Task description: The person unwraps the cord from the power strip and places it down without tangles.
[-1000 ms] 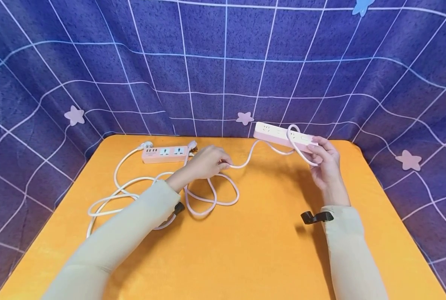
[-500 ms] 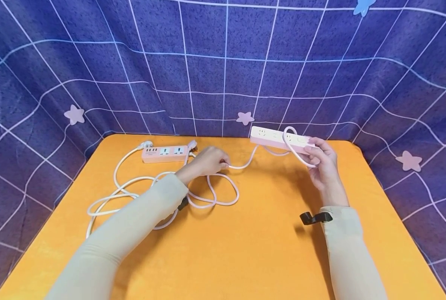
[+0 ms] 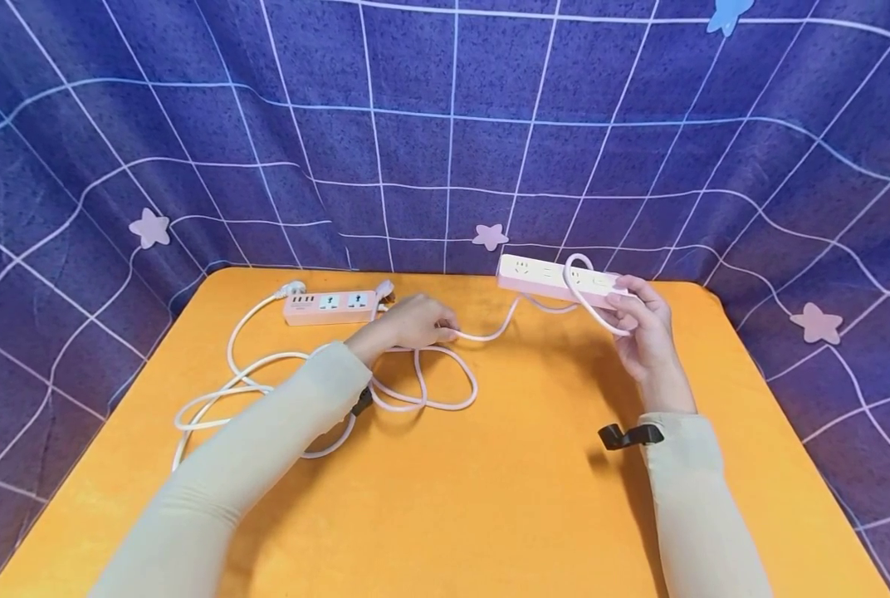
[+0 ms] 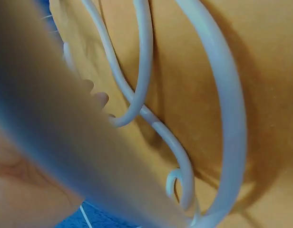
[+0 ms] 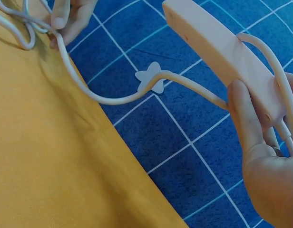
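A pink-and-white power strip [image 3: 553,278] is held by its right end in my right hand [image 3: 645,332], tilted and raised off the table. Its pale pink cord [image 3: 490,336] loops once over the strip and runs left. My left hand [image 3: 418,321] pinches that cord between thumb and fingers. In the right wrist view the strip's pink underside [image 5: 218,52] shows, with the thumb pressed along it. Cord loops [image 4: 146,61] lie below the left hand in the left wrist view, where a blurred stretch of cord hides much of that hand.
A second pink power strip [image 3: 329,307] lies at the table's back left, with a white plug [image 3: 292,289] at its left end. Its white cord [image 3: 232,332] spreads in loops leftward. A blue gridded curtain [image 3: 445,141] stands behind the orange table [image 3: 490,498].
The power strip in my right hand has dipped slightly and shifted a little left. My left hand still pinches the cord in about the same place, with the forearm shifted slightly.
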Motion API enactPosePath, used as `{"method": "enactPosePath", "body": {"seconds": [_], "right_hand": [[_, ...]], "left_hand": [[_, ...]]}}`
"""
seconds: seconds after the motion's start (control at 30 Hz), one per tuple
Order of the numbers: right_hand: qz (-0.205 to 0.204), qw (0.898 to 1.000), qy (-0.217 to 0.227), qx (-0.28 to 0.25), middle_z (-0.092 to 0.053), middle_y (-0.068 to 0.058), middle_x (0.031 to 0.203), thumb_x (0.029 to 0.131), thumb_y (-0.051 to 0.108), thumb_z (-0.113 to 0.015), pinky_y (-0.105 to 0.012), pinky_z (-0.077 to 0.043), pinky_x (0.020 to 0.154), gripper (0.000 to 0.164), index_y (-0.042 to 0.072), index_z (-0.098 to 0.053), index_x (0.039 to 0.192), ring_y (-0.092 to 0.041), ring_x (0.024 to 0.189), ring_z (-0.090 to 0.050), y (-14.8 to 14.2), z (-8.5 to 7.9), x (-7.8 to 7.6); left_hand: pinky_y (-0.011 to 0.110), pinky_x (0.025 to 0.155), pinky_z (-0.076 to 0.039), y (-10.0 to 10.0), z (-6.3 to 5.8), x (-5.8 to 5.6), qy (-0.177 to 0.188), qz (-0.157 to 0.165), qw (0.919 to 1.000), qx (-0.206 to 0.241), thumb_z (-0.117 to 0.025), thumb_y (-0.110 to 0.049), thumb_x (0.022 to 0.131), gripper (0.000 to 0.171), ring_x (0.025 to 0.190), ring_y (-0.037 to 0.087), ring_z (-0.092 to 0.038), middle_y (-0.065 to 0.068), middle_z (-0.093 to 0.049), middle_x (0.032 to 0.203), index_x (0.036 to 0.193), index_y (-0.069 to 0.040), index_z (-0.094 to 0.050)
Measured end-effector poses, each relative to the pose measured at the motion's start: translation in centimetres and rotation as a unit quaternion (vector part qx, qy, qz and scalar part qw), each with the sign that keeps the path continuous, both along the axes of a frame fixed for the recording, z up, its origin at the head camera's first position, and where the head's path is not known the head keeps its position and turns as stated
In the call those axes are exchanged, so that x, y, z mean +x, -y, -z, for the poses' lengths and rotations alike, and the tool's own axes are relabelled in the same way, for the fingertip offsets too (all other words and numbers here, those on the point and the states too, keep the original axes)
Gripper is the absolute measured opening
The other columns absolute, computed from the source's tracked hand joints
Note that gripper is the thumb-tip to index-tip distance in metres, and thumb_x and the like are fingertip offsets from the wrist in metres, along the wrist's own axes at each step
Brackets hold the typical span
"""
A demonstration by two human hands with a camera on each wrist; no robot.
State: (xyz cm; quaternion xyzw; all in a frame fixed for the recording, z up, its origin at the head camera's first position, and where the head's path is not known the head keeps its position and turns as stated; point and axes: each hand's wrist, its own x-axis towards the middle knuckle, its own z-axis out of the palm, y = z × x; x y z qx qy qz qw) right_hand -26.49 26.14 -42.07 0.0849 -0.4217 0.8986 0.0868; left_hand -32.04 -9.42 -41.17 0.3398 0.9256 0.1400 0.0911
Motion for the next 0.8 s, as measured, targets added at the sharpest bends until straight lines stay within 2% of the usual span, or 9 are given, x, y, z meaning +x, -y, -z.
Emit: {"method": "enactPosePath", "body": {"seconds": [0.23, 0.37, 0.5, 0.67, 0.73, 0.8], "right_hand": [[0.0, 1.0, -0.002, -0.002, -0.066, -0.009, 0.109, 0.098, -0.016, -0.05, -0.027, -0.064, 0.076, 0.031, 0.006, -0.072, 0.097, -0.018, 0.081, -0.076, 0.0, 0.1, 0.0], [-0.001, 1.0, 0.0, -0.004, -0.066, -0.008, 0.108, 0.098, -0.016, -0.051, -0.028, -0.064, 0.076, 0.03, 0.005, -0.072, 0.098, -0.018, 0.081, -0.076, 0.0, 0.3, 0.1], [-0.002, 1.0, -0.001, -0.005, -0.067, -0.009, 0.108, 0.098, -0.016, -0.05, -0.028, -0.064, 0.076, 0.031, 0.005, -0.072, 0.098, -0.018, 0.082, -0.076, 0.1, 0.4, 0.1], [-0.001, 1.0, -0.005, -0.008, -0.069, -0.009, 0.109, 0.098, -0.017, -0.049, -0.029, -0.064, 0.078, 0.032, 0.005, -0.072, 0.098, -0.018, 0.083, -0.077, 0.2, 0.2, 0.0], [0.001, 1.0, -0.006, -0.006, -0.069, -0.009, 0.109, 0.098, -0.017, -0.048, -0.029, -0.064, 0.078, 0.032, 0.005, -0.072, 0.098, -0.018, 0.083, -0.077, 0.2, 0.2, 0.0], [0.001, 1.0, -0.006, -0.008, -0.069, -0.009, 0.109, 0.098, -0.017, -0.048, -0.028, -0.064, 0.078, 0.033, 0.005, -0.072, 0.098, -0.018, 0.083, -0.077, 0.1, 0.2, 0.0]], "left_hand": [[0.042, 0.105, -0.052, -1.1, -1.0, -0.2, 0.025, 0.006, 0.9995, 0.018, -0.071, -0.026, 0.103, 0.031, 0.12, 0.026, -0.07, 0.007, -0.077, 0.125, 0.131, -0.011, -0.074], [0.041, 0.107, -0.051, -2.0, -2.4, 0.0, 0.044, 0.022, 0.9988, 0.002, -0.07, -0.026, 0.104, 0.034, 0.121, 0.027, -0.068, 0.008, -0.075, 0.127, 0.133, -0.01, -0.072], [0.041, 0.107, -0.051, -2.4, -4.5, 0.4, 0.06, 0.035, 0.9975, -0.015, -0.07, -0.028, 0.104, 0.036, 0.12, 0.027, -0.068, 0.01, -0.074, 0.128, 0.135, -0.008, -0.071], [0.044, 0.106, -0.05, -2.5, -7.2, 0.9, 0.029, 0.032, 0.9988, -0.023, -0.072, -0.028, 0.102, 0.034, 0.115, 0.026, -0.07, 0.008, -0.077, 0.123, 0.131, -0.01, -0.073], [0.044, 0.106, -0.05, -2.8, -7.6, 1.0, 0.012, 0.029, 0.9993, -0.018, -0.074, -0.027, 0.101, 0.032, 0.113, 0.025, -0.071, 0.007, -0.078, 0.121, 0.128, -0.011, -0.074], [0.043, 0.105, -0.051, -3.3, -7.5, 1.0, 0.001, 0.028, 0.9996, -0.009, -0.075, -0.026, 0.1, 0.03, 0.113, 0.025, -0.072, 0.007, -0.078, 0.119, 0.126, -0.01, -0.076]]}}
